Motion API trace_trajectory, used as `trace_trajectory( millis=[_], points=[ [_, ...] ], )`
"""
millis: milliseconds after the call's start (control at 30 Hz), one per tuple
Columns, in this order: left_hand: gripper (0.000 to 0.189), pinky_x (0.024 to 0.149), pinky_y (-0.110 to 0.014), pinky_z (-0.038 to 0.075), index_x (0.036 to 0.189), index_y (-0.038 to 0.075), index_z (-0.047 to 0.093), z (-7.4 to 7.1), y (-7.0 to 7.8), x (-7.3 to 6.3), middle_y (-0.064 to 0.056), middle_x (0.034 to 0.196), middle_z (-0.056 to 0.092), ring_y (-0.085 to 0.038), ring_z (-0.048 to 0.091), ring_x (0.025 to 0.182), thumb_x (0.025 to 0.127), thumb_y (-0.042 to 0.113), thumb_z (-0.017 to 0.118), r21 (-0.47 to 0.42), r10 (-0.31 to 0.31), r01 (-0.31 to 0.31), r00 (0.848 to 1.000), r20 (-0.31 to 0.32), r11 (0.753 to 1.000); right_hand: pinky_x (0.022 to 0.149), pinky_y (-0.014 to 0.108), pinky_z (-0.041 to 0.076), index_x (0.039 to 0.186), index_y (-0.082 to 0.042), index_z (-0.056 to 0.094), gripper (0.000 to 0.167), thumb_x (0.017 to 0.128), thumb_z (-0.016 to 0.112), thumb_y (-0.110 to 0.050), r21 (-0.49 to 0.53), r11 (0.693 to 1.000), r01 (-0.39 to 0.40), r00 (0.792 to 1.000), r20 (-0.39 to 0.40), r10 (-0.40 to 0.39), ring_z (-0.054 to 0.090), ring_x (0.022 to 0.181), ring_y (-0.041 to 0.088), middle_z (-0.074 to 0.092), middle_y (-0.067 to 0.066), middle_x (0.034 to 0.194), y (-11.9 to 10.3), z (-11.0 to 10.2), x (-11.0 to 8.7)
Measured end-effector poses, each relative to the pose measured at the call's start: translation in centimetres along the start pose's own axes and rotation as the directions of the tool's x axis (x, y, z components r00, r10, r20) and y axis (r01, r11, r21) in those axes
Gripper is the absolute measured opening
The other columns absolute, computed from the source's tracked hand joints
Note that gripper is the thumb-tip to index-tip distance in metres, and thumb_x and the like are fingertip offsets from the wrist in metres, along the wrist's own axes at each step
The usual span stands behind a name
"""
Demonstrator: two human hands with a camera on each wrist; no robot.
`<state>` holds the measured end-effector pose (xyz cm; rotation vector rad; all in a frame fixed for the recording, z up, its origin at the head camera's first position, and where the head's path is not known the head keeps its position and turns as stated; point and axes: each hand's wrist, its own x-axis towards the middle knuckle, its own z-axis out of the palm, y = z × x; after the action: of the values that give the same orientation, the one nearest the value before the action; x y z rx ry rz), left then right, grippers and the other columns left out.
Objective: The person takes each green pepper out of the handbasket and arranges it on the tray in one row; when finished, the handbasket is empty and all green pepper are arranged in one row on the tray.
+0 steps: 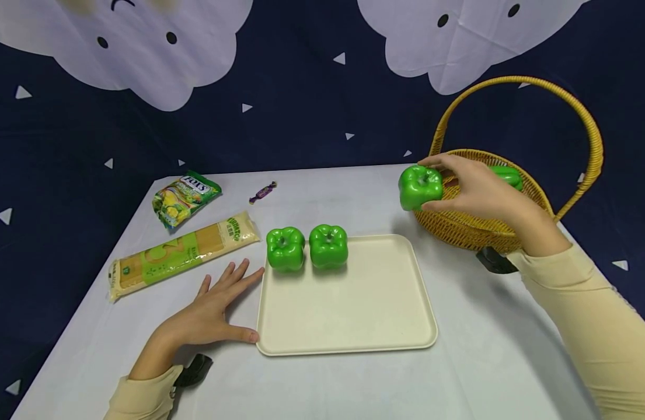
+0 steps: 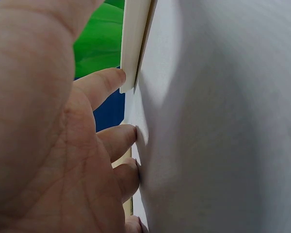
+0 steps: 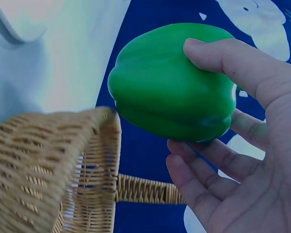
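Note:
My right hand (image 1: 477, 189) grips a green bell pepper (image 1: 419, 188) between thumb and fingers, held up over the left rim of a wicker basket (image 1: 459, 230). The right wrist view shows the same pepper (image 3: 169, 87) from below, with the thumb on one side and fingertips on the other. My left hand (image 1: 212, 315) is spread flat at the left side of a cream tray (image 1: 354, 315), its thumb and index fingertip at the tray's edge. Two more green bell peppers, one on the left (image 1: 285, 249) and one beside it (image 1: 328, 247), sit along the tray's far left edge.
Another green item (image 1: 508, 177) lies in the basket, partly hidden by my right hand. The basket's tall handle (image 1: 590, 128) arches above. To the left lie a long noodle packet (image 1: 182, 254), a green candy bag (image 1: 185, 198) and a small purple wrapped candy (image 1: 262, 192).

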<state>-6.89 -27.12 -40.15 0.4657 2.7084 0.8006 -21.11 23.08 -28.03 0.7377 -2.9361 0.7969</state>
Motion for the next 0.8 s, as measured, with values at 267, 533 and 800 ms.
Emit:
trace_trajectory(
  millis=[267,533,800],
  points=[
    [0.123,0.123,-0.083,-0.009,0.169,0.034,0.034,0.0,0.0,0.0,-0.02,0.181,0.013,-0.052,0.001,0.166,0.067,0.065,0.095,0.005,0.003,-0.003,1.0,0.001,1.0,0.111,0.057,0.05,0.153,-0.012,0.055,0.08,0.085,0.094,-0.025,0.009,0.999,0.038,0.999,0.032,-0.038,0.063,0.13,0.033,0.067,0.013,0.143,-0.9,1.3,0.0],
    [0.122,0.123,-0.083,-0.011,0.169,0.035,0.034,0.0,0.0,0.0,-0.018,0.181,0.012,-0.052,-0.001,0.167,0.068,0.064,0.094,-0.003,-0.001,0.001,1.0,0.005,1.0,0.11,0.055,0.051,0.15,-0.014,0.057,0.078,0.084,0.095,-0.027,0.028,0.998,0.059,0.996,0.059,-0.06,0.064,0.129,0.029,0.067,0.01,0.143,-1.4,2.6,0.0],
    [0.122,0.123,-0.083,-0.011,0.17,0.036,0.033,0.0,-0.1,0.0,-0.018,0.181,0.012,-0.052,-0.001,0.166,0.068,0.065,0.094,0.001,-0.005,0.005,1.0,0.007,1.0,0.113,0.056,0.051,0.149,-0.013,0.058,0.077,0.082,0.095,-0.028,0.051,0.997,0.066,0.994,0.085,-0.07,0.065,0.129,0.029,0.068,0.01,0.143,-1.6,3.9,0.1]
  ],
)
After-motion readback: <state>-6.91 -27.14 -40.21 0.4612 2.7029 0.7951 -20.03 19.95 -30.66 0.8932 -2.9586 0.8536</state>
